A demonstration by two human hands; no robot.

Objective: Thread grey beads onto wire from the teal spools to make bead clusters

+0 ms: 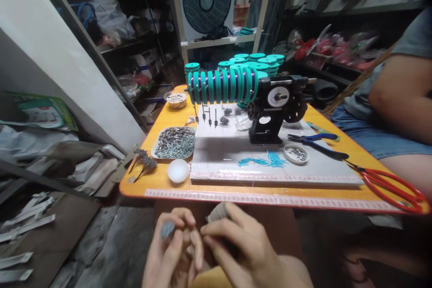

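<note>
Below the table's front edge, my left hand (175, 247) is closed, its fingers curled around a small bunch of bluish-grey pieces (167, 229). Close beside it is my right hand (243, 243), its thumb and fingers pinched together near the left fingertips; what they pinch is hidden. A grey, cloth-like piece (218, 212) shows at the right index finger. Nearest on the table are a white domed object (178, 171) and a tray (153, 150) of small metal and bluish pieces.
A black winding machine (266, 130) carries a row of turquoise spools (222, 86) over a white board (216, 166). Thin blue strips (265, 161), a small round dish (296, 154), blue-handled pliers (317, 137) and red-handled scissors (393, 189) lie rightward. Another person's arm (398, 81) is at right.
</note>
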